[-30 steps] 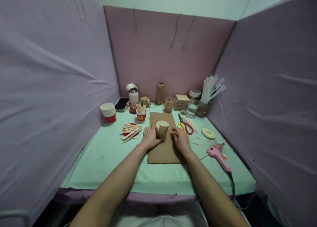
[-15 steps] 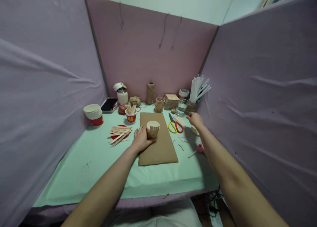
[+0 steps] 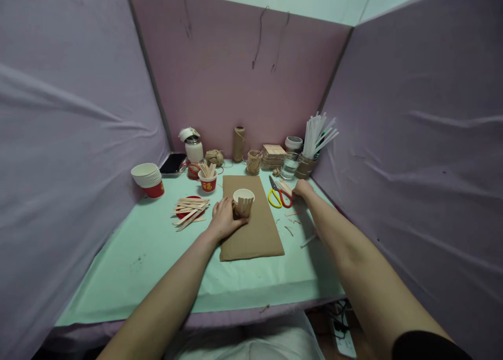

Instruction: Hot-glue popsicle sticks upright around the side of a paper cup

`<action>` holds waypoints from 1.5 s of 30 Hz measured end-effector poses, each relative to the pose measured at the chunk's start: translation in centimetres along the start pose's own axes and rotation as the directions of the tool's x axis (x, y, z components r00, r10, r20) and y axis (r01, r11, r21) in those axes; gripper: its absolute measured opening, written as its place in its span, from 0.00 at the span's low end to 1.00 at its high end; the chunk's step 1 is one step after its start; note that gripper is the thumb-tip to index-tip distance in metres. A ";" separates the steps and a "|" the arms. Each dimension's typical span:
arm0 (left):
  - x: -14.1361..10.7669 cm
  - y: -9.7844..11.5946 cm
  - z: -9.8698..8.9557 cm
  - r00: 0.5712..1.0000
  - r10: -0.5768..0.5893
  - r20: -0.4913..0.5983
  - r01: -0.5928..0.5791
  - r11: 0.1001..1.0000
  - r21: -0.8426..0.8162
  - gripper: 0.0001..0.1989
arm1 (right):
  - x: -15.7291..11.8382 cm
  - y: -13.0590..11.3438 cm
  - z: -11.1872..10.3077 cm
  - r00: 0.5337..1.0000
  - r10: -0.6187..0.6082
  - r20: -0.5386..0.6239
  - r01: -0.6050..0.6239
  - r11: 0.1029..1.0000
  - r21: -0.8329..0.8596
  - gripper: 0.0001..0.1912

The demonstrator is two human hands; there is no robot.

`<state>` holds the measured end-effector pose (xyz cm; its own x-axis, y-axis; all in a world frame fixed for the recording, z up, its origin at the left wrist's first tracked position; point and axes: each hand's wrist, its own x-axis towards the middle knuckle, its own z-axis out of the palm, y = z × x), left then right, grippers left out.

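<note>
A small paper cup [image 3: 244, 207], its near side covered with upright wooden sticks, stands on the brown cardboard sheet [image 3: 253, 239]. My left hand [image 3: 225, 218] is wrapped around its left side and steadies it. Over at the right, my right hand [image 3: 302, 188] reaches down beside a small bundle of wooden sticks [image 3: 283, 187]; its fingers are curled, and whatever they pinch is hidden. Scissors with one yellow and one red handle [image 3: 280, 196] lie just left of that hand, blades pointing away.
More wooden sticks [image 3: 190, 210] lie on a red dish at left, near a red cup of sticks [image 3: 208, 183] and stacked paper cups [image 3: 148, 181]. Along the back stand twine [image 3: 238, 145], wooden squares [image 3: 273, 157], a glass of water [image 3: 290, 167] and white glue sticks [image 3: 317, 134].
My right hand has come down and slightly left, closer to the bundle of sticks by the scissors. My left hand stays on the cup. The view has shifted slightly.
</note>
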<state>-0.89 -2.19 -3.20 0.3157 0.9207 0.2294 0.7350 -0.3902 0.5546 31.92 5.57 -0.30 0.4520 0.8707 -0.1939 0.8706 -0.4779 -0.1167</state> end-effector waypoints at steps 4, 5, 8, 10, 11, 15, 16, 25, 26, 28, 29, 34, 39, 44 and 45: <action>-0.2 0.1 0.0 1.000 0.010 -0.009 -0.010 1.000 0.005 0.35 | -0.8 -0.3 -0.1 0.997 -0.012 -0.077 0.016 0.998 0.052 0.15; -0.2 0.1 0.0 1.000 0.014 -0.014 -0.014 1.000 0.004 0.35 | -1.2 -0.3 -0.2 0.994 -0.014 -0.105 0.022 0.997 0.073 0.15; -0.4 0.1 -0.3 0.998 0.036 -0.056 -0.036 0.999 -0.003 0.38 | -2.7 -0.2 -0.6 0.976 -0.018 -0.219 0.052 0.987 0.152 0.13; -0.7 0.3 -0.7 0.991 0.049 -0.128 -0.051 0.999 -0.018 0.39 | -4.3 0.0 -0.8 0.950 -0.027 -0.311 0.098 0.971 0.217 0.13; -0.9 0.4 -1.1 0.981 0.058 -0.183 -0.065 0.997 -0.033 0.38 | -5.3 0.1 -0.8 0.934 -0.034 -0.355 0.130 0.960 0.249 0.13; -2.1 1.4 -2.4 0.817 0.128 -0.561 -0.223 0.969 -0.103 0.18 | -10.7 0.1 0.5 0.869 -0.067 -0.491 0.310 0.846 0.434 0.15; -2.4 1.6 -2.6 0.750 0.145 -0.645 -0.272 0.957 -0.102 0.13 | -12.3 -0.3 1.1 0.843 -0.060 -0.535 0.427 0.678 0.597 0.15; -4.5 3.4 -0.4 0.869 0.352 -0.347 -0.459 0.835 -0.304 0.07 | -22.5 -5.7 7.5 0.909 -0.266 -0.321 0.337 0.018 0.941 0.10; -4.5 3.6 -0.3 0.878 0.347 -0.329 -0.450 0.833 -0.322 0.07 | -22.6 -5.9 7.7 0.909 -0.281 -0.308 0.328 0.028 0.944 0.10; -4.5 3.8 -0.1 0.893 0.334 -0.301 -0.430 0.829 -0.357 0.06 | -22.7 -5.9 8.0 0.900 -0.306 -0.310 0.345 0.063 0.937 0.10; -4.4 3.9 -0.1 0.901 0.324 -0.287 -0.417 0.827 -0.376 0.07 | -22.7 -5.8 8.1 0.892 -0.319 -0.320 0.365 0.089 0.927 0.10; -4.7 4.3 -0.4 0.951 0.229 -0.208 -0.303 0.823 -0.481 0.06 | -23.2 -5.3 7.9 0.843 -0.369 -0.391 0.487 0.215 0.847 0.11; -4.6 4.1 -1.2 0.916 -0.066 -0.396 -0.203 0.775 -0.599 0.07 | -23.3 -1.8 6.7 0.744 -0.247 -0.621 0.660 0.414 0.626 0.12; -2.6 2.9 -1.9 0.834 -0.352 -0.425 -0.215 0.503 -0.837 0.10 | -22.3 5.6 5.3 0.706 0.023 -0.708 0.421 0.790 0.445 0.18; -2.2 2.5 -1.8 0.835 -0.383 -0.394 -0.195 0.465 -0.864 0.10 | -22.1 6.9 5.1 0.748 0.046 -0.662 0.307 0.860 0.407 0.21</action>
<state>-0.81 -5.15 -0.83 -0.2546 0.9211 0.2947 -0.2386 -0.3551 0.9039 26.93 -17.58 -1.81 0.5069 0.7062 0.4942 0.8085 -0.1907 -0.5568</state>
